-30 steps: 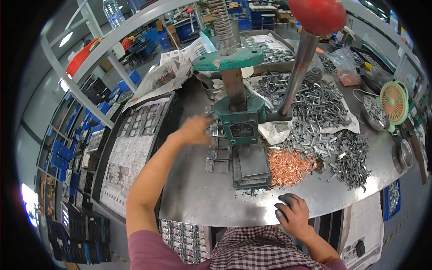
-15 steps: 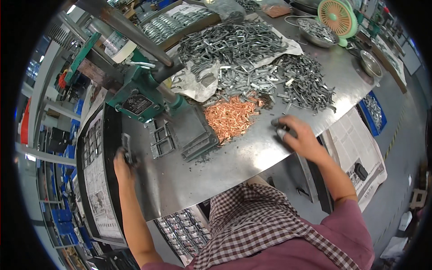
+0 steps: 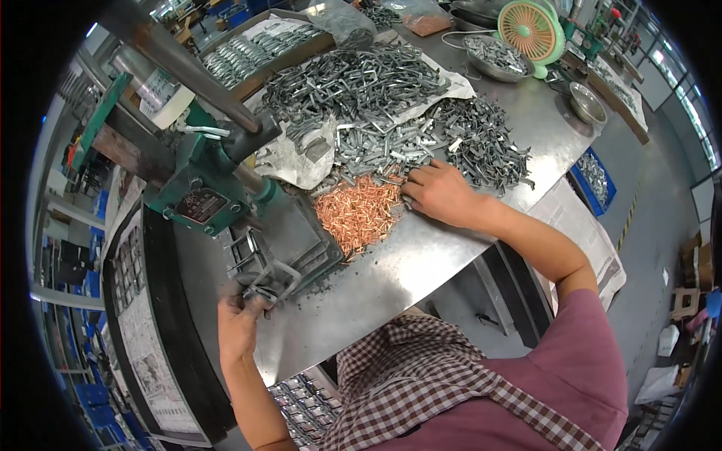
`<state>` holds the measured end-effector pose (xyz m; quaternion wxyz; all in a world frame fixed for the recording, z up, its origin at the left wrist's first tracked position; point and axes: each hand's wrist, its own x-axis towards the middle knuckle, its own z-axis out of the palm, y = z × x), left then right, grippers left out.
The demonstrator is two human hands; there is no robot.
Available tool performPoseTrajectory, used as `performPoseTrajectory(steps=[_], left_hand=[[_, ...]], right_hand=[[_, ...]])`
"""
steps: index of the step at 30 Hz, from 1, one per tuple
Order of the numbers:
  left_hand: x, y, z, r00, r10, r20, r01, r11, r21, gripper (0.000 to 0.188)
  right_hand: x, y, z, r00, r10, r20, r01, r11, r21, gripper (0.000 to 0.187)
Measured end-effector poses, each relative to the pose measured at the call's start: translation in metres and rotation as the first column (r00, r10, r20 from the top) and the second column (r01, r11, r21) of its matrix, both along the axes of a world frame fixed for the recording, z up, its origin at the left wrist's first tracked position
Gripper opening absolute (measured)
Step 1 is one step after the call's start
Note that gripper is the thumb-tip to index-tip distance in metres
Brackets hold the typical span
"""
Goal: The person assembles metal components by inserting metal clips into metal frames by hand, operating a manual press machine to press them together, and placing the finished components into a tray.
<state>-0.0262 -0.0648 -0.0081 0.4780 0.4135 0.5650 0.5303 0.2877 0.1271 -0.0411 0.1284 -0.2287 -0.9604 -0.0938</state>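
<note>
On the steel benchtop (image 3: 451,248), seen from the head camera, 2 bare hands work well apart. The right hand (image 3: 440,194) lies palm down with its fingers curled at the edge where the heap of copper-coloured rivets (image 3: 357,214) meets the pile of grey metal clips (image 3: 421,139); the fingertips are buried among the parts, so I cannot tell whether they pinch anything. Beyond that hand the clips spread over a crumpled sheet of paper (image 3: 301,161), and farther out stand a small green fan (image 3: 532,28) and 2 shallow metal bowls, too distant to read closely.

The left hand (image 3: 241,327) is closed around a bent grey metal bracket (image 3: 274,278), gripping its near end with fingers folded tight while the far end rests on the dark base plate (image 3: 293,240) of the green hand press (image 3: 203,192). The press's long lever (image 3: 188,71) slants away above the left hand.

My judgement of the risks: the bracket sits loosely at the plate's edge, so a slack grip could let it slide off toward the person. Fingers close under the press head could be caught if the lever drops. The right hand raking through sharp stamped clips could snag or cut a fingertip, and a careless sweep would mix rivets into the clips.
</note>
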Motion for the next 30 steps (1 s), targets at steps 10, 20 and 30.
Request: performPoseTrajectory(steps=[10,20,30], left_hand=[[0.125,0.07,-0.017,0.778,-0.113,-0.618,0.15,0.989,0.009,0.023],[0.153,0.07,-0.048,0.6,0.161,-0.784,0.018,0.976,0.215,0.03],[0.153,0.1,-0.041,0.86,0.292,-0.42,-0.222,0.953,0.208,0.025]], right_hand=[[-0.023,-0.015,-0.004,0.817,-0.454,-0.355,-0.38,0.039,-0.924,0.024],[-0.012,-0.022,-0.005,0.949,-0.234,-0.209,0.001,0.667,-0.745,0.03],[0.012,0.052,-0.015,0.921,-0.143,-0.363,-0.105,0.805,-0.583,0.032]])
